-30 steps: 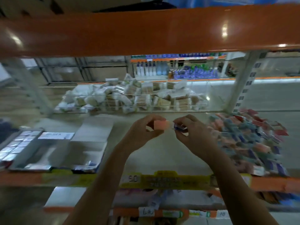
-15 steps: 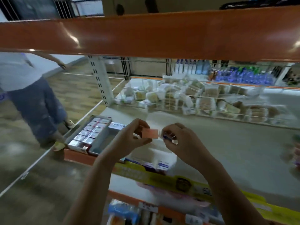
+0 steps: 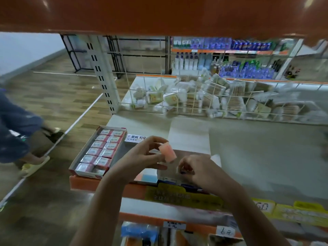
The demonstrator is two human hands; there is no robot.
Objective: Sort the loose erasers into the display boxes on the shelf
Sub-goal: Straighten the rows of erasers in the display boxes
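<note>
My left hand (image 3: pixel 142 157) pinches a pink eraser (image 3: pixel 167 152) above the shelf's front edge. My right hand (image 3: pixel 198 172) is just to its right and lower, fingers curled around a small dark blue eraser (image 3: pixel 182 172) that is mostly hidden. A display box (image 3: pixel 99 151) with two rows of red-wrapped erasers sits at the shelf's left corner. Under my hands lies a second, white display box (image 3: pixel 188 142) with its lid flap up and a Korean label (image 3: pixel 135 138).
A wire basket (image 3: pixel 204 102) of white packets runs along the back of the grey shelf (image 3: pixel 257 157). An orange beam (image 3: pixel 159 13) hangs overhead. A person's legs in sandals (image 3: pixel 21 132) stand in the aisle on the left. Price tags line the front rail (image 3: pixel 195 196).
The view has swung left, so the loose eraser pile at the right is out of sight. My hands have come apart; the right has dropped lower, and the pink eraser is tilted more upright.
</note>
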